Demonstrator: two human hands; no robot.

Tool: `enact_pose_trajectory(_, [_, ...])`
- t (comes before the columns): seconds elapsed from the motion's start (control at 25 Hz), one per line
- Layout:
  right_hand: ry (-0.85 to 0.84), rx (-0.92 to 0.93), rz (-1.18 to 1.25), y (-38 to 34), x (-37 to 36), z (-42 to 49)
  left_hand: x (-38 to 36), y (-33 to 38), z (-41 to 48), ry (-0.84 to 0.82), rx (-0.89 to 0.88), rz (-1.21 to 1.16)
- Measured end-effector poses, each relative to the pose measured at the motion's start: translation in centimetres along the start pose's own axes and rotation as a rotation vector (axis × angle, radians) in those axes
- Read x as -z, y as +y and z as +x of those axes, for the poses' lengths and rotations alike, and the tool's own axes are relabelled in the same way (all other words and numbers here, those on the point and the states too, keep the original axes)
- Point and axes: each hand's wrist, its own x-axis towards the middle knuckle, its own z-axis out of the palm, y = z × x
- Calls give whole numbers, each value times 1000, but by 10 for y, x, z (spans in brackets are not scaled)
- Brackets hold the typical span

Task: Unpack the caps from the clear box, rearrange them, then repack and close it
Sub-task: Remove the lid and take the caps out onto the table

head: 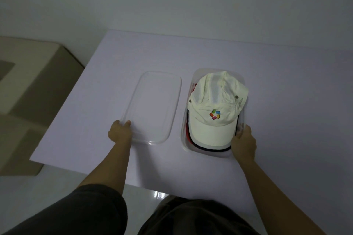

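At lower centre of the frame, the left hand [120, 131] pinches the clear lid's [152, 107] near corner; the right hand [243, 144] grips the clear box [186, 139] rim, just right of the white cap's [214, 108] brim.

Clear lid [152, 107] and cap-filled box [191, 89] (narrow gap between) flank bare table [286, 86].

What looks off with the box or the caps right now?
The white cap on top of the stack bulges over the clear box's right rim, its crown rumpled, so it may foul the lid, which lies flat on the table to the left. Nothing is spilled or damaged.
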Motion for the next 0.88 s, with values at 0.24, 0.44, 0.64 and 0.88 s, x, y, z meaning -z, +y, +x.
enact_pose_trajectory(0.24, [13,25,53,3,-2,-2,-25,44,-62,-20,-344,-207])
enact_pose_trajectory(0.44, [194,387,-131,-8,-2,-5,-59,85,-131,-405,-610,-210])
enact_pose_trajectory(0.64, [78,342,-212,-31,3,21,-75,82,-137,-415,-546,-110])
enact_pose_trajectory(0.88, [93,323,-133,-44,13,42,-76,86,-139,-356,-492,-28])
